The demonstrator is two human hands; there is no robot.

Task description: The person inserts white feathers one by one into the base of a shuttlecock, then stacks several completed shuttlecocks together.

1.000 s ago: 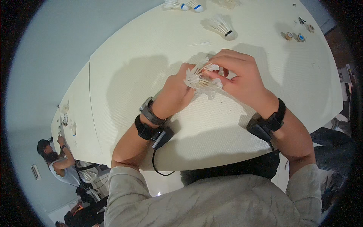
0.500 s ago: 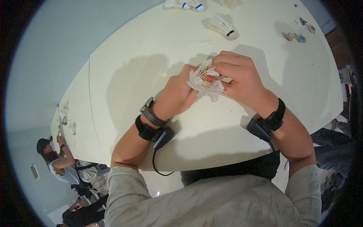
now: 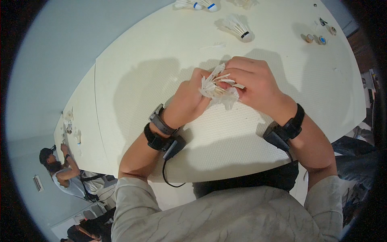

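Note:
Between my two hands is a worn shuttlecock, its white feathers ragged and splayed toward me. My left hand is closed around it from the left side. The fingers of my right hand are bent in at its right edge, pinching among the feathers and quills. The shuttlecock's base is hidden behind the feathers and my fingers. Just beyond my hands a loose white feather lies on the table. Farther off rests another shuttlecock with a black band, lying on its side.
Two blue-banded shuttlecocks lie at the table's far edge. At the far right sit several small round pieces, among them a blue-centred one and a tan one. Another person works at the adjoining table on the left.
My right fingers have shifted slightly at the shuttlecock's right edge, and a few feathers there sit differently. My left hand stays nearly where it was.

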